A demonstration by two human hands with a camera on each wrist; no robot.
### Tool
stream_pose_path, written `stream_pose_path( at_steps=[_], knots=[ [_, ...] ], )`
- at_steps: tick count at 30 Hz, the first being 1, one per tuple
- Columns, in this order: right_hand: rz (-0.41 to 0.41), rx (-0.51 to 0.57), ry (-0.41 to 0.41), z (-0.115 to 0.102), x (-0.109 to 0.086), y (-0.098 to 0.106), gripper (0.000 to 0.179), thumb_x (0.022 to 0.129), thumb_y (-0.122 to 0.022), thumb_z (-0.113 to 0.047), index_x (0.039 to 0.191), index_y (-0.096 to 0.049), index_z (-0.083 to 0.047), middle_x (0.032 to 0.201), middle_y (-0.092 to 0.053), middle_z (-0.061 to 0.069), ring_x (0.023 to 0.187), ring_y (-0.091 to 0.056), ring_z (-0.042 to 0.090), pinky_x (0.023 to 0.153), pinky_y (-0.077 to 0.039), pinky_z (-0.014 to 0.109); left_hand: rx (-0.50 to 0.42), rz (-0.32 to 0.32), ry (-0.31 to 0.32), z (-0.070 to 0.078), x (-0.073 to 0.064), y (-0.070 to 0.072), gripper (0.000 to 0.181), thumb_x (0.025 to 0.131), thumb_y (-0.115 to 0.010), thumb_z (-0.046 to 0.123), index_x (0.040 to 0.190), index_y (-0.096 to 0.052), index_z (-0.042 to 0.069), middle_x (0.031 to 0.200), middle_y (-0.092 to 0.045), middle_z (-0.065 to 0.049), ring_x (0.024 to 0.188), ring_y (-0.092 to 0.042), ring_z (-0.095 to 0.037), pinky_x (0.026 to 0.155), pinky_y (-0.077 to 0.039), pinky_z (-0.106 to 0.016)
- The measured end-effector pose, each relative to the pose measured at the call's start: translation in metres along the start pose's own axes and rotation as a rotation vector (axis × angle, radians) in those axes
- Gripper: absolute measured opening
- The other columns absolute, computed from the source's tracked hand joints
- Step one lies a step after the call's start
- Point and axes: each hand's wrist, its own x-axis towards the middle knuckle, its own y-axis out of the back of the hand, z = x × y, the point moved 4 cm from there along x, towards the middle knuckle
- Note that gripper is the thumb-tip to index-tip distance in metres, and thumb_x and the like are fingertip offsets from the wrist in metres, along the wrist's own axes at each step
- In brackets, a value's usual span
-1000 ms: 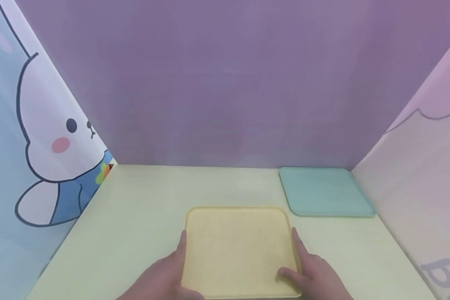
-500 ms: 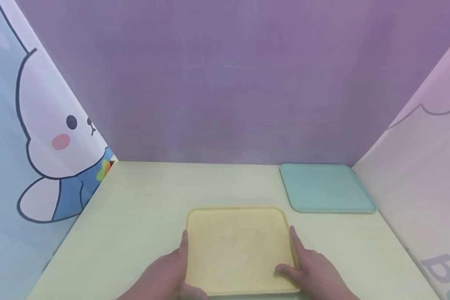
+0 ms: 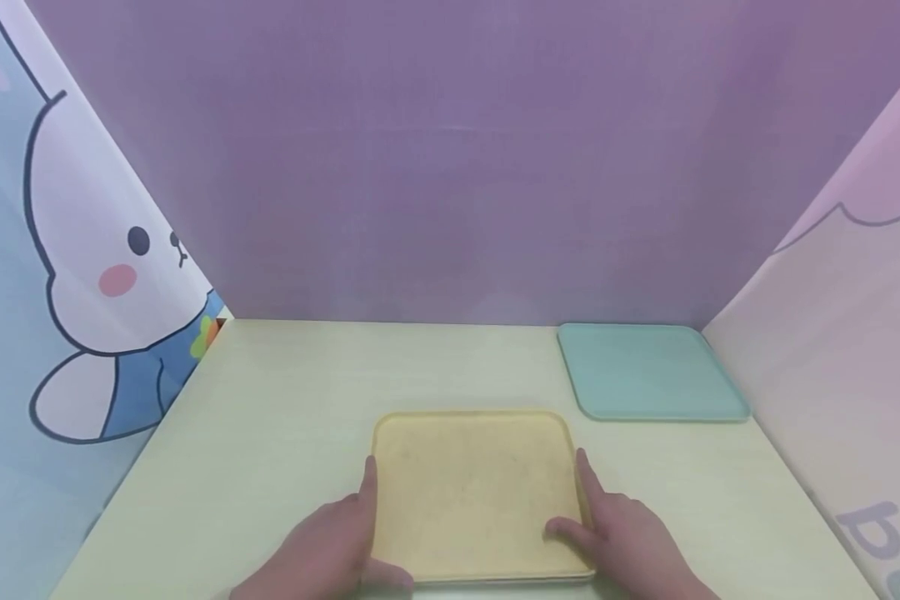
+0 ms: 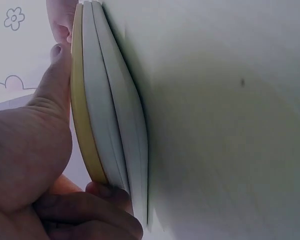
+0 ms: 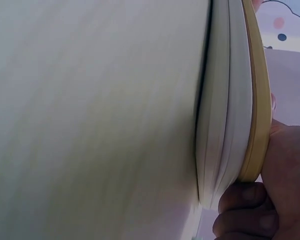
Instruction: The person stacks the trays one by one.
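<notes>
A yellow rectangular tray [image 3: 472,492] lies flat at the front middle of the table, topping a stack. Beneath it, two whitish layers [image 4: 115,105] with curved sides show in the left wrist view, pressed close together. My left hand [image 3: 322,542] grips the tray's left side, one finger along the edge and others curled at the near corner. On the right side, my right hand [image 3: 630,537] holds the tray with its thumb over the top and a finger along the rim. Its curled fingers [image 5: 242,195] sit against the near edge in the right wrist view.
A mint-green tray [image 3: 652,375] lies at the back right of the pale table [image 3: 307,392]. A purple panel [image 3: 450,167] closes off the back. Printed panels flank both sides, the left one showing a cartoon rabbit [image 3: 120,250].
The yellow tray has come down slightly and looks a little smaller, its near edge now lying over a pale edge below. Both hands have moved with it. The head view has shifted slightly.
</notes>
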Motion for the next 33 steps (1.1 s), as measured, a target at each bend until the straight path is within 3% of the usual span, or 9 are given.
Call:
stream_pose_path(
  at_steps=[5,13,22,28,31,33],
  knots=[
    [-0.005,-0.032,-0.011,-0.002,-0.001,-0.001,0.123,0.088,-0.07,-0.079,0.171,-0.026,-0.001,0.069,-0.067,-0.003,0.071,-0.07,0.018,0.071,-0.06,0.044,0.019,0.006,-0.014,0.003,-0.002,0.0,0.166,0.061,-0.083,0.089,0.171,-0.005,-0.008,0.115,-0.079,-0.011,0.101,-0.075,-0.023,0.089,-0.061,-0.047],
    [-0.046,-0.075,-0.036,-0.003,-0.001,-0.008,0.127,0.089,-0.062,-0.084,0.174,-0.015,-0.003,0.058,-0.053,-0.007,0.057,-0.053,0.011,0.059,-0.052,0.038,-0.018,-0.059,-0.011,0.0,-0.003,-0.002,0.164,0.066,-0.083,0.087,0.173,0.004,-0.002,0.102,-0.079,-0.003,0.096,-0.073,-0.017,0.089,-0.061,-0.046],
    [-0.054,-0.032,-0.04,0.0,0.006,-0.009,0.127,0.089,-0.061,-0.084,0.175,-0.014,-0.003,0.066,-0.063,-0.004,0.065,-0.063,0.014,0.068,-0.059,0.044,-0.037,-0.029,0.014,-0.003,-0.004,0.001,0.166,0.063,-0.082,0.089,0.175,0.007,0.004,0.113,-0.08,-0.007,0.106,-0.074,-0.02,0.095,-0.06,-0.048],
    [-0.052,0.015,-0.046,0.003,0.004,-0.008,0.114,0.098,-0.059,-0.078,0.174,-0.017,-0.004,0.077,-0.073,0.003,0.081,-0.076,0.025,0.082,-0.062,0.054,-0.049,-0.038,0.029,-0.002,-0.005,0.001,0.164,0.064,-0.084,0.087,0.175,0.004,0.004,0.115,-0.079,-0.007,0.107,-0.075,-0.021,0.094,-0.06,-0.049],
    [-0.068,0.057,-0.072,0.004,0.002,-0.005,0.106,0.102,-0.054,-0.076,0.175,-0.018,-0.008,0.078,-0.072,0.0,0.083,-0.075,0.023,0.09,-0.061,0.057,-0.088,-0.054,0.08,-0.002,-0.006,0.007,0.159,0.068,-0.084,0.084,0.176,0.004,0.009,0.128,-0.077,-0.008,0.116,-0.072,-0.021,0.102,-0.058,-0.051],
    [-0.085,0.103,-0.108,0.006,0.002,0.0,0.099,0.104,-0.051,-0.075,0.176,-0.02,-0.013,0.078,-0.069,-0.002,0.078,-0.07,0.019,0.09,-0.061,0.054,-0.083,-0.032,0.102,-0.001,-0.005,0.017,0.154,0.07,-0.085,0.083,0.176,-0.004,0.008,0.133,-0.076,-0.01,0.12,-0.072,-0.024,0.105,-0.057,-0.053]
  ],
)
